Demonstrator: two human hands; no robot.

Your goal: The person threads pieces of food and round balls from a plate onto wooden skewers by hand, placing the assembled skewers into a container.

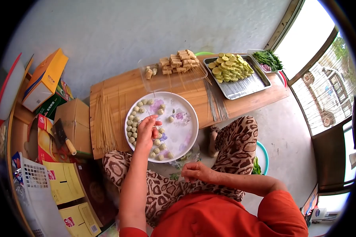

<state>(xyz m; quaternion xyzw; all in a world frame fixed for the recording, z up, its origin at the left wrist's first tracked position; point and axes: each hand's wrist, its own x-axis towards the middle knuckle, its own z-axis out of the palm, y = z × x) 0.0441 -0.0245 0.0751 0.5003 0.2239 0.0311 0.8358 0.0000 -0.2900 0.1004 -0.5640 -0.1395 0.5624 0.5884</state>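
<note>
**Picking balls from the plate**

Grey concrete floor fills the upper frame, with a low wooden surface [118,85] lying across the middle. I sit before it, patterned trousers at the bottom centre.

My left hand [146,132] reaches over the plate [184,118], which sits at frame centre on the near edge of the surface. Its fingers [153,122] are pinched on a small ball, and a thin skewer [168,148] runs from there down toward my right hand [195,172], which is closed on the skewer's lower end just below the plate. More balls [132,122] line the plate's left rim and lie scattered along its lower part.

Loose sticks [103,118] lie in a bundle on the surface, left of the plate. Above the plate, skewered tofu [180,61] rests on a clear tray. To the right of that, a metal tray [245,85] carries yellow slices [229,67], and greens [268,60] sit at the upper right.

At the left of the frame stand cardboard boxes [73,118], with a cleaver [63,136] resting on one of them. A white basket [37,185] is at the lower left.
</note>
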